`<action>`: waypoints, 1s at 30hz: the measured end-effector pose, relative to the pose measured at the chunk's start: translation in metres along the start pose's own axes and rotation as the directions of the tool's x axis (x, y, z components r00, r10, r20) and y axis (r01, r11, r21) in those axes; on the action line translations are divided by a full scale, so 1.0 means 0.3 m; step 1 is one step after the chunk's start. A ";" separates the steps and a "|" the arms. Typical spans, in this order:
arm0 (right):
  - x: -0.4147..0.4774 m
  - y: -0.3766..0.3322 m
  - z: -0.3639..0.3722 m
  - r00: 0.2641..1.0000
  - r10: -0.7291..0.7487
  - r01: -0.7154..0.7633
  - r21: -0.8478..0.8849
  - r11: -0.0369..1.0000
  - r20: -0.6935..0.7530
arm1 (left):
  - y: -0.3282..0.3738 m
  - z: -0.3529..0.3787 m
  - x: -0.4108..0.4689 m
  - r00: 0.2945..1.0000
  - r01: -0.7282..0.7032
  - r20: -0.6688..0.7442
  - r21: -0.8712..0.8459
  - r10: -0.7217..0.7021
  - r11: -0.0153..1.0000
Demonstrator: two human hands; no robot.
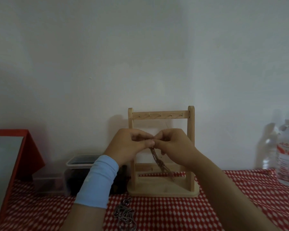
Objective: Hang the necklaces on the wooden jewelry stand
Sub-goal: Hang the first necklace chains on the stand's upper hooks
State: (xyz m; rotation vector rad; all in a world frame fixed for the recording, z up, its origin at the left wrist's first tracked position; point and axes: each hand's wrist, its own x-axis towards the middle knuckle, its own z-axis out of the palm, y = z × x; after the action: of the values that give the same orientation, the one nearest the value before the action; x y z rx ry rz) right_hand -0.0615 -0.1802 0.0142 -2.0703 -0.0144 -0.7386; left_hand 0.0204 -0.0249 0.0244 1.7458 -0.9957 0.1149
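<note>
The wooden jewelry stand [191,130] stands upright against the wall, its top bar carrying several small hooks with nothing on them. In front of its middle, my left hand [128,145] and my right hand [175,145] meet fingertip to fingertip, both pinching the top of a reddish-brown beaded necklace [155,161]. Its strands hang down toward the stand's base. A heap of silvery chain necklaces [125,214] lies on the cloth near the front edge, below my left forearm.
A red and white patterned cloth [182,212] covers the table. Clear plastic boxes [77,170] sit left of the stand, a red-framed board [30,147] leans at far left, and water bottles [287,155] stand at the right edge.
</note>
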 end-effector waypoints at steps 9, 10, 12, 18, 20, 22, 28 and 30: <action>-0.012 -0.014 0.016 0.999 -0.048 0.039 -0.428 0.903 -0.010 | -0.003 -0.023 -0.003 0.999 0.021 0.042 0.152 -0.028 0.988; -0.013 -0.014 0.014 1.000 -0.030 0.024 -0.504 0.863 -0.003 | -0.004 -0.022 -0.001 1.000 -0.006 0.024 0.190 0.002 0.982; -0.014 -0.010 0.015 1.000 0.025 -0.020 -0.592 0.806 0.000 | -0.007 -0.019 0.002 0.998 -0.038 -0.033 0.287 0.049 0.957; -0.004 0.000 0.007 0.998 0.028 -0.041 -0.225 0.973 -0.063 | -0.042 0.008 0.015 0.991 -0.013 -0.111 0.471 0.074 0.882; 0.003 0.007 -0.006 0.997 0.064 -0.067 -0.040 0.997 -0.053 | -0.047 -0.001 0.026 0.992 0.051 -0.130 0.336 -0.007 0.941; 0.007 0.017 -0.016 0.995 0.088 -0.086 0.045 0.995 -0.042 | -0.037 -0.013 0.033 0.978 0.139 -0.159 0.018 -0.134 0.990; 0.013 0.040 -0.014 0.992 0.126 -0.125 0.043 0.991 -0.013 | -0.010 0.003 0.026 0.965 0.175 -0.046 -0.618 -0.258 0.766; 0.012 0.039 -0.015 0.992 0.126 -0.126 0.019 0.992 -0.014 | -0.001 0.015 0.023 0.967 0.179 -0.031 -0.623 -0.253 0.762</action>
State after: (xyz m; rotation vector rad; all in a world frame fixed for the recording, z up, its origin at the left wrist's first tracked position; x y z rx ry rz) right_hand -0.0574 -0.1913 0.0091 -2.0277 0.1168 -0.6746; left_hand 0.0235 -0.0326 0.0258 1.2108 -0.6339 -0.2407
